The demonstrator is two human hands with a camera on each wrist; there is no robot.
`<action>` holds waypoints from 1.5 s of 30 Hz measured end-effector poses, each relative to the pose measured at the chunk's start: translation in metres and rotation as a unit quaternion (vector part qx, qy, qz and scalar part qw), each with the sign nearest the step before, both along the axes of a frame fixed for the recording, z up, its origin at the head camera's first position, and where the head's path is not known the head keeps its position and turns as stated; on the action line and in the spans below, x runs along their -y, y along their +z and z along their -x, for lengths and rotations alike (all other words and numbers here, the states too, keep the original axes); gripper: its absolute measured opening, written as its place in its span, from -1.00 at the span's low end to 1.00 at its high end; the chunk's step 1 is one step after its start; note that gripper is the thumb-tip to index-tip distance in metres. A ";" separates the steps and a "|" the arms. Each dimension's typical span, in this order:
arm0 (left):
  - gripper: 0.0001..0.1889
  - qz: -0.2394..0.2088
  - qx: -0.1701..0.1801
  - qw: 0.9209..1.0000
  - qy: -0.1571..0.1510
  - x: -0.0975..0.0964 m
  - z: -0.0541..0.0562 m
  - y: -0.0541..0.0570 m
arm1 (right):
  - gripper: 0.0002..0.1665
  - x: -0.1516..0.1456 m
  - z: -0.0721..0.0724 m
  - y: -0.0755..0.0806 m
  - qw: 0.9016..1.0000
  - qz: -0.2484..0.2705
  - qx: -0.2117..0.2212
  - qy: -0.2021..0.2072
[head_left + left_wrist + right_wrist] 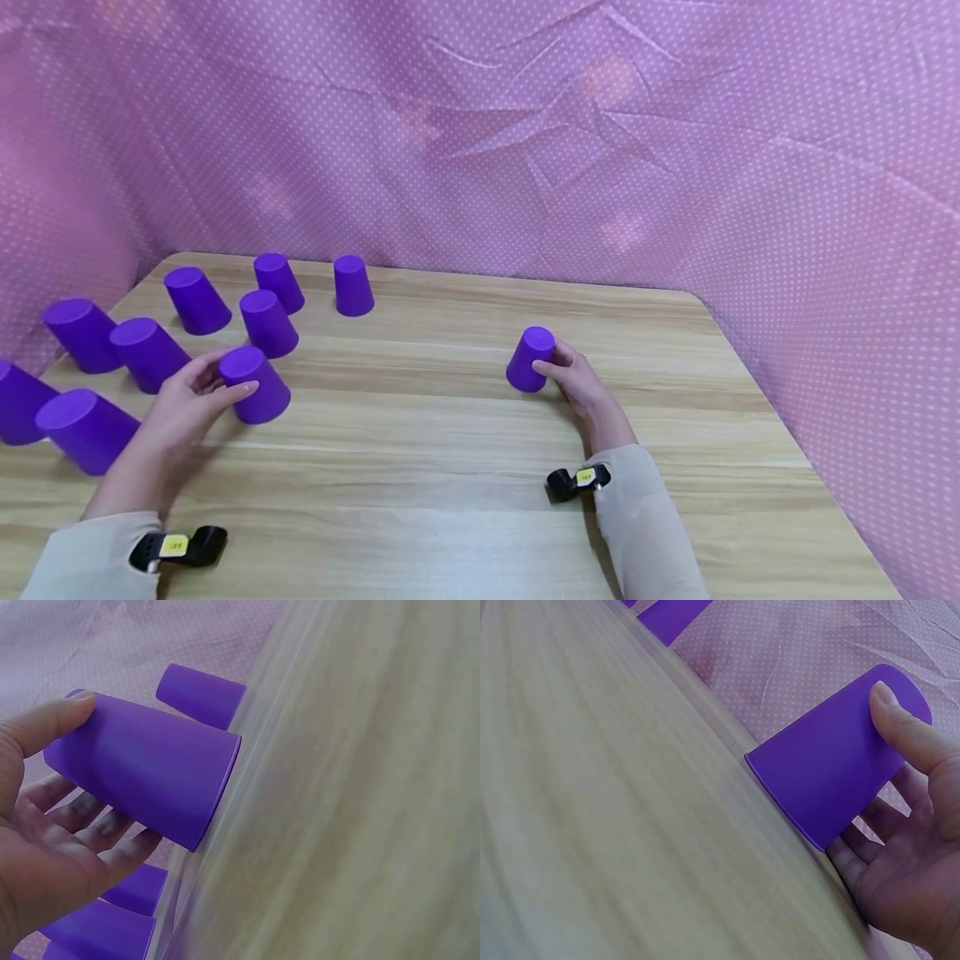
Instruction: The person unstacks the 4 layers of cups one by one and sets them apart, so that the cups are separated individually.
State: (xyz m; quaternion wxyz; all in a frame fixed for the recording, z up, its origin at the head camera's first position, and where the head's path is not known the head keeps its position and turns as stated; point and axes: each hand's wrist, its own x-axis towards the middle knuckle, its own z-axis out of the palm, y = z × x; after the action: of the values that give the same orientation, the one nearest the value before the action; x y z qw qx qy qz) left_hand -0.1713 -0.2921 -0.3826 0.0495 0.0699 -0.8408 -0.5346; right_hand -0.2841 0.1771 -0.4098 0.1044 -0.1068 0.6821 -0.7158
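Observation:
My left hand [178,410] holds an upside-down purple cup [260,390] on the left part of the table. In the left wrist view, its thumb lies near the base of that cup [146,765], with the other fingers around the far side. Farther right, my right hand [584,387] grips another upside-down purple cup [525,367] between thumb and fingers. The right wrist view has the thumb on this cup's wall [832,757] close to its base; the fingers are partly hidden behind it. Both cups stand with their rims at or very near the tabletop.
Several more upside-down purple cups stand around the left hand, among them one nearby [270,325], one at the back [353,287] and one beside the left wrist [88,433]. The wood-grain table [420,467] ends at a pink dotted cloth [480,167] behind and at both sides.

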 end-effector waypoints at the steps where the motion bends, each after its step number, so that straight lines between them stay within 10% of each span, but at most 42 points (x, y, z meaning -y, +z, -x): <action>1: -0.29 0.000 -0.005 1.000 0.001 0.000 0.000 -0.001 | -0.32 0.000 0.000 0.000 1.000 -0.001 -0.001 -0.001; 22: -0.35 -0.012 -0.014 1.000 -0.010 0.007 0.007 -0.012 | -0.33 -0.001 0.000 0.004 1.000 -0.007 0.010 -0.003; 45: -0.33 -0.010 -0.023 1.000 -0.012 0.000 0.000 -0.001 | -0.33 0.002 -0.001 0.010 0.999 0.013 0.026 -0.012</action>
State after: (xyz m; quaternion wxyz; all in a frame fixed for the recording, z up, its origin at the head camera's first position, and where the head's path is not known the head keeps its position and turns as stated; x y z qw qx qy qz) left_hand -0.1708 -0.2917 -0.3837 0.0616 0.0481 -0.8346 -0.5452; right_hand -0.2827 0.1755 -0.4000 0.1122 -0.0813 0.6708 -0.7286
